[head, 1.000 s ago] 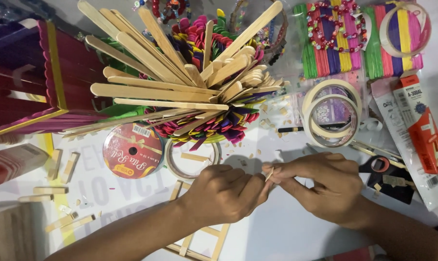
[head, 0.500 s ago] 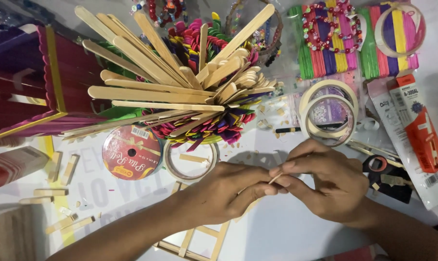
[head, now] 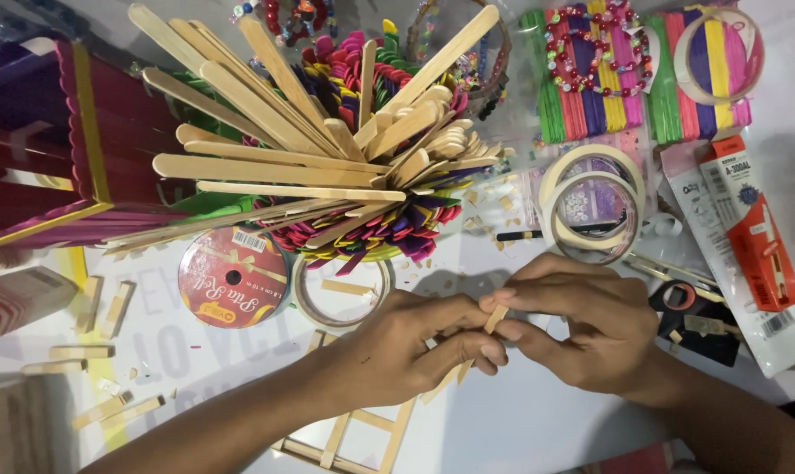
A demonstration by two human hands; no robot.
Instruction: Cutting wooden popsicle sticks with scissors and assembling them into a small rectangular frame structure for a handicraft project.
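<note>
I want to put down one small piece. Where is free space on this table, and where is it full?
Bare table lies just below the hands, between the stick ladder frame and the right hand. The far side is crowded: craft sticks, tape rolls, red ribbon spool, glue package.

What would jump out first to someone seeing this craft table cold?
A big fan of plain wooden craft sticks bursts from a holder at top centre, over coloured sticks. Below it, the left hand and right hand pinch a small wooden stick between them. A red ribbon spool lies at left, tape rolls at right.
</note>
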